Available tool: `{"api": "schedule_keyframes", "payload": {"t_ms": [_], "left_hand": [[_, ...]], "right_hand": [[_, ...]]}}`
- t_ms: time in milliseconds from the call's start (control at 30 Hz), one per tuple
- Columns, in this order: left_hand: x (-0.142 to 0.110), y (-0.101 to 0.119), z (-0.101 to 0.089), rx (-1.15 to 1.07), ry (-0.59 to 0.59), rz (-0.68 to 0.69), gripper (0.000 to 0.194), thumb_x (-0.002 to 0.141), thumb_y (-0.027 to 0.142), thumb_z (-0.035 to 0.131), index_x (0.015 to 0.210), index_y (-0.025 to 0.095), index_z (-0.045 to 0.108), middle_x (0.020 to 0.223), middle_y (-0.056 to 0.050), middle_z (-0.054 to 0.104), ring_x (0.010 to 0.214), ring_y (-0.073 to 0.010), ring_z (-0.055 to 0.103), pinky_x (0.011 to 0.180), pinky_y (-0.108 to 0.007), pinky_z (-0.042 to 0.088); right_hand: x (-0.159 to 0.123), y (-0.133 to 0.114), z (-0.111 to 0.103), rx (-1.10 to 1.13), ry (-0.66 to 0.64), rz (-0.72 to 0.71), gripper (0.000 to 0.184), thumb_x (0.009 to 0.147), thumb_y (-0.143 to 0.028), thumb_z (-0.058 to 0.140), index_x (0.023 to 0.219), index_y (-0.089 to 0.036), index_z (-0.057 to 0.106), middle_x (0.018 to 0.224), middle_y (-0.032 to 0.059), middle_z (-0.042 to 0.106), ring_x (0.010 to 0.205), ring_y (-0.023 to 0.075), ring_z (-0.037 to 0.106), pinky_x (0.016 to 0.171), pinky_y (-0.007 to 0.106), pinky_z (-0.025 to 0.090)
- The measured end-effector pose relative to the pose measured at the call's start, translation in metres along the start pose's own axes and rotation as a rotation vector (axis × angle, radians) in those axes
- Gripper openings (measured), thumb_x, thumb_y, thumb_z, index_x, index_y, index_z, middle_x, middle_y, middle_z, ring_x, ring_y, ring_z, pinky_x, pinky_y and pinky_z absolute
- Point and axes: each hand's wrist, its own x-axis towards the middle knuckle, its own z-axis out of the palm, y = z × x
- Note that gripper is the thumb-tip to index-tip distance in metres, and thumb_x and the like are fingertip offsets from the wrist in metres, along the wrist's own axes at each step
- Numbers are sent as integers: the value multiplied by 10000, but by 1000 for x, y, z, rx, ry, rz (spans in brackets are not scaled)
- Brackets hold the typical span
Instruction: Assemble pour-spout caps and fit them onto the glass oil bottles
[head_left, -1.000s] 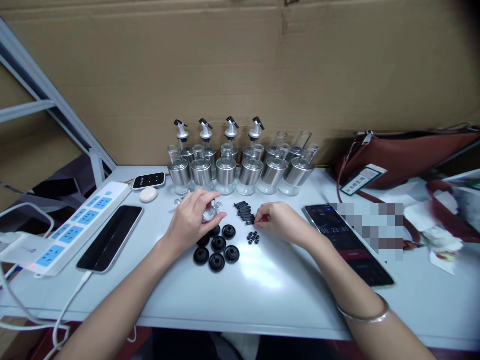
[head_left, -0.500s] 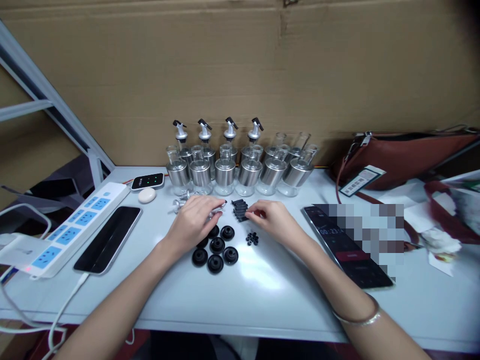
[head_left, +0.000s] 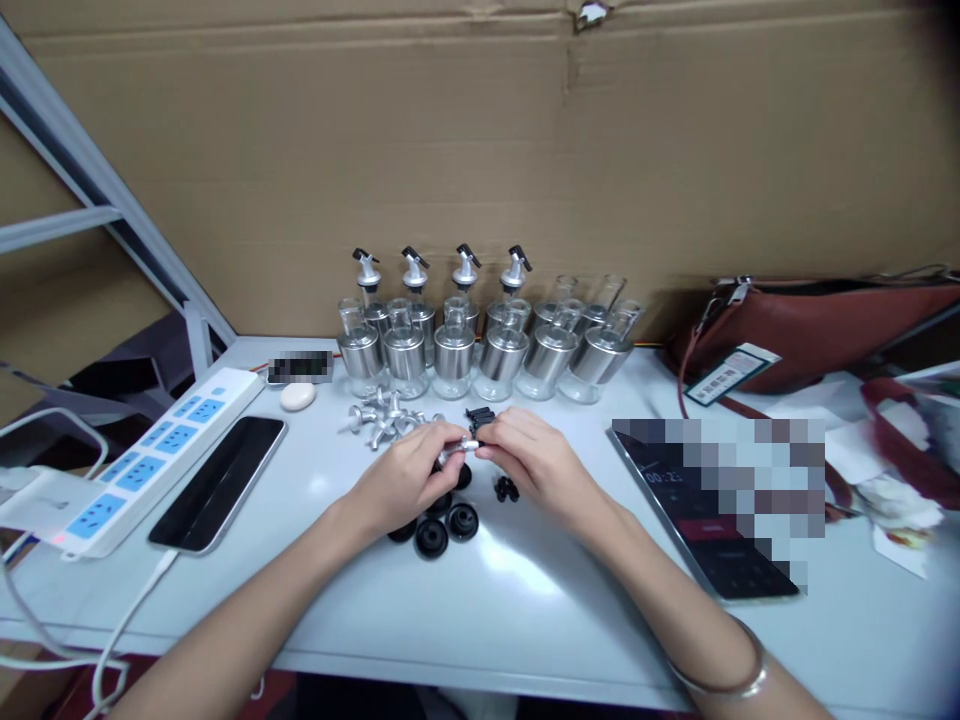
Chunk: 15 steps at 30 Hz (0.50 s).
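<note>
My left hand (head_left: 416,465) is closed, pinching a small silver pour spout (head_left: 466,446) between thumb and fingers. My right hand (head_left: 529,455) meets it from the other side, fingertips pinched at the spout's end; what they hold is hidden. Just behind the fingers lies a pile of black levers (head_left: 480,416), partly covered. Loose silver pour spouts (head_left: 386,418) are heaped beyond my left hand. Below the hands sit several round black stoppers (head_left: 431,538), some hidden by my left hand. Small black rings (head_left: 506,489) cluster under my right hand.
Two rows of glass bottles with metal sleeves (head_left: 454,352) stand at the back; several rear ones carry spouts (head_left: 466,265). A power strip (head_left: 161,450) and a phone (head_left: 219,485) lie left. Another phone (head_left: 701,525) and a brown bag (head_left: 840,325) are right.
My left hand has moved right and toward me with the spout, uncovering the spout heap. My right hand has come from the lever pile to meet it.
</note>
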Motion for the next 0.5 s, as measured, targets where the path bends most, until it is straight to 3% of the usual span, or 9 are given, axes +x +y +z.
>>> {"api": "schedule_keyframes", "payload": {"t_ms": [200,333,433,500], "left_hand": [[1,-3,-2,86,12,121,95,910,133,448,987,163,493,951,-78,666,900,-178,635,795,-323,517],[1,-12,-9,126,66,119,79,912,107,453,948,167,488,1041,-94,640,1006,-185,609,842,-338,497],[2,-16,-15,237,173,77,57,910,143,492,948,181,511,1096,-97,590,1055,-211,564,860,-368,472],[2,-17,-17,339,234,70,53,897,173,531,944,197,534,1031,-76,572,980,-212,552,813,-363,461]], "right_hand": [[1,-5,-6,24,-103,85,377,1004,-341,280,752,-179,509,675,17,533,631,141,464,640,268,336],[1,0,-18,105,-80,322,387,964,-341,337,632,-187,465,568,-13,485,540,123,433,559,251,323],[0,10,-26,183,-144,465,235,870,-296,503,681,-178,577,648,5,599,589,131,500,560,247,359],[-1,16,-28,217,-210,500,109,808,-242,577,741,-175,632,735,22,657,644,142,547,599,255,398]]}}
